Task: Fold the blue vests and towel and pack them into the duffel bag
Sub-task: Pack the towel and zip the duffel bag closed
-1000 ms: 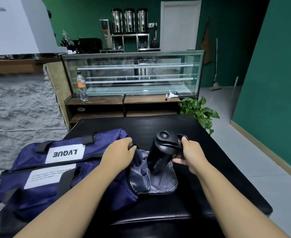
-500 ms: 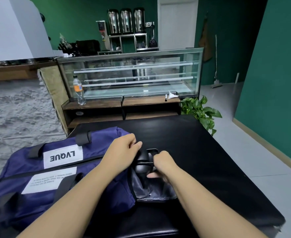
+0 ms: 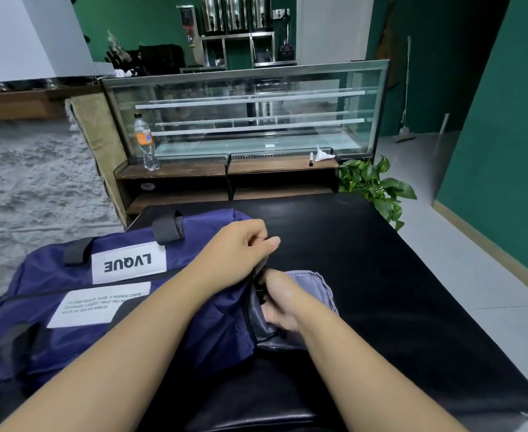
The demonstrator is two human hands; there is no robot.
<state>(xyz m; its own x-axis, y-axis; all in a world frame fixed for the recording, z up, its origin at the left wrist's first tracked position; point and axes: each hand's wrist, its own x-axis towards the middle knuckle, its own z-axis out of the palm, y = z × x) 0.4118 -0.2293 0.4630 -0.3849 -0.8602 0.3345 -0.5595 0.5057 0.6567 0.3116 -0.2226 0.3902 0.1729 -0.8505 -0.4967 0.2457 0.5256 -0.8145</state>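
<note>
A navy blue fabric duffel bag (image 3: 125, 307) lies on its side on a black padded table (image 3: 365, 275), at the left part of the table. It has black webbing handles and two white labels; the upper label carries the word "LVQUE", seen upside down. The end of the bag that points to the right is open, and a grey lining (image 3: 315, 285) shows out of the opening and rests on the table.

The left hand (image 3: 241, 247) is at the upper edge of this opening. Its fingers are curled and the thumb presses against the forefinger, so it pinches the edge of the blue fabric and holds it up. The right hand (image 3: 280, 300) is inside the opening, with its fingers curled downward into the grey lining. A small black part is visible just above its knuckles, but I cannot tell what it is, and I cannot tell if the hand holds something there. No vest or towel is in view.

Behind the table stands a long glass display case (image 3: 250, 110) on a wooden shelf. A clear plastic bottle with an orange label (image 3: 146, 141) stands at the left end of the shelf, and a black marker with a crumpled white paper (image 3: 320, 155) lies at the right end. A green leafy plant (image 3: 378, 185) is just beside the far right corner of the table.
</note>
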